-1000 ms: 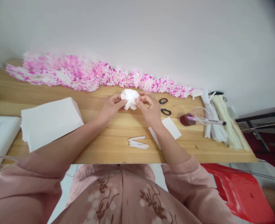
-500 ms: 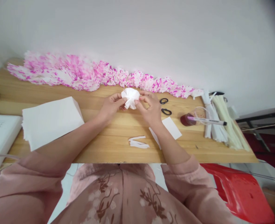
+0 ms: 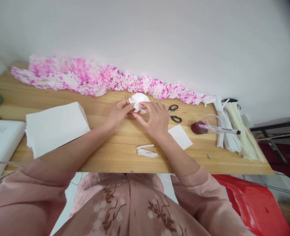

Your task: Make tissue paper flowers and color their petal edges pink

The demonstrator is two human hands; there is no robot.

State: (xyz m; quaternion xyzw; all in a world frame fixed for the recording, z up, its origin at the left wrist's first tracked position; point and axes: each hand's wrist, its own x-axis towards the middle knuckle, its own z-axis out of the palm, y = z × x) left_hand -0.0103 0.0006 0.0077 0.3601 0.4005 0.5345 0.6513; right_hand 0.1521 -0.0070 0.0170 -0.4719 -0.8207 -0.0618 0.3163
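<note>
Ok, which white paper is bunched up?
The puckered piece pinched in the left hand, with the right hand at it; the big stack and loose sheet lie flat.

Your left hand (image 3: 119, 113) pinches the edge of a gathered white paper (image 3: 138, 97), and your right hand (image 3: 157, 119) has its forefinger against the same piece, thumb spread away. Scissors (image 3: 176, 119) lie just right of that hand on the surface (image 3: 110, 155). Nearer you are white strips (image 3: 147, 153) and a square sheet (image 3: 181, 137). A stack (image 3: 57, 127) sits left, a cup (image 3: 198, 127) and marker (image 3: 224, 130) right. Pink-and-white ruffles (image 3: 93, 80) line the wall (image 3: 159, 39).
</note>
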